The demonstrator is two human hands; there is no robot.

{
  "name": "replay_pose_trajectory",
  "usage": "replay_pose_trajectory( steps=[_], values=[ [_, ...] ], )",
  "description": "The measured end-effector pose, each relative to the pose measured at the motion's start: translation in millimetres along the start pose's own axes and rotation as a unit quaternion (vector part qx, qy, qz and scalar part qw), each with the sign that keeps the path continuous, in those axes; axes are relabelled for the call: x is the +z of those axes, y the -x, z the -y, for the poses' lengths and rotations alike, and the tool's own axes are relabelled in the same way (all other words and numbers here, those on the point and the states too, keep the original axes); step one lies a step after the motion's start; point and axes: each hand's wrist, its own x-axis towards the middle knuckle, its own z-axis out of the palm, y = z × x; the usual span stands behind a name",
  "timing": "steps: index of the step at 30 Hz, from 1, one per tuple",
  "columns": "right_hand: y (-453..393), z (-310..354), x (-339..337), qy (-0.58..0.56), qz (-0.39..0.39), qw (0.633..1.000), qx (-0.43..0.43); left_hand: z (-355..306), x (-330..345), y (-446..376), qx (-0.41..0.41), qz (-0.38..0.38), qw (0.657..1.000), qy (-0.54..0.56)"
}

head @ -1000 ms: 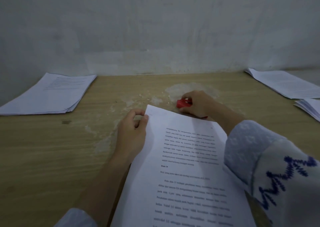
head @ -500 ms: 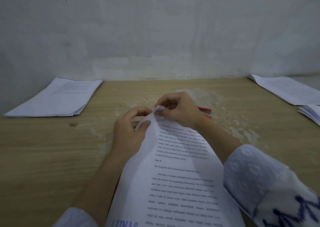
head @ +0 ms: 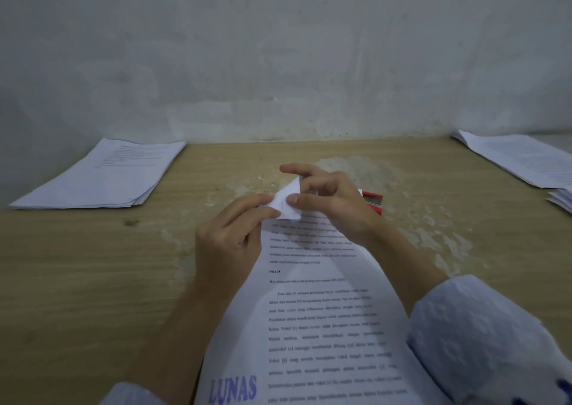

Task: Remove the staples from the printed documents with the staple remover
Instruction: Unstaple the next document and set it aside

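A printed document (head: pixel 322 318) with black text and a blue "LUNAS" stamp lies in front of me, its top left corner folded back. My left hand (head: pixel 229 246) pinches that corner from the left. My right hand (head: pixel 331 200) pinches the folded corner between thumb and fingers, its index finger stretched out above. The red staple remover (head: pixel 373 201) lies on the table just behind my right hand, partly hidden by it. No staple can be made out.
The wooden table (head: pixel 93 280) meets a grey wall at the back. A stack of printed papers (head: pixel 102 175) lies at the back left. More paper stacks (head: pixel 520 157) sit at the right edge. Worn pale patches mark the table's middle.
My right hand let go of the red staple remover, which now lies on the table, and came to the document's top corner. Both hands lifted and folded that corner back.
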Motion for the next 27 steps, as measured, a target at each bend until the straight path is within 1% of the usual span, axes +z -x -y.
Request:
replay_pose_trajectory(
  steps=[7,15,18,20,22,24,25,27],
  values=[
    [1,0,-8,-0.059,0.034,0.997,0.018,-3,1,-1,0.033,0.021,0.999,-0.007],
    [-1,-2,-8,-0.062,0.026,0.998,0.009,-2,3,0,0.051,0.001,0.999,-0.018],
    [-1,-3,-7,-0.058,0.018,0.998,0.004,-2,4,1,0.042,-0.003,0.999,-0.029],
    [-2,-4,-3,-0.046,-0.005,0.999,0.000,-3,5,2,-0.003,0.003,1.000,-0.021],
    [-4,-2,1,-0.042,-0.026,0.999,-0.001,-6,4,-1,-0.075,0.022,0.997,0.029],
    [-5,0,5,-0.020,-0.035,0.999,-0.004,-10,2,-6,-0.112,0.040,0.991,0.055],
    [-5,1,6,-0.001,-0.042,0.999,-0.008,-11,2,-8,-0.130,0.039,0.989,0.061],
    [-5,5,12,0.039,-0.055,0.998,-0.015,-15,0,-14,-0.213,0.022,0.973,0.091]
  ],
)
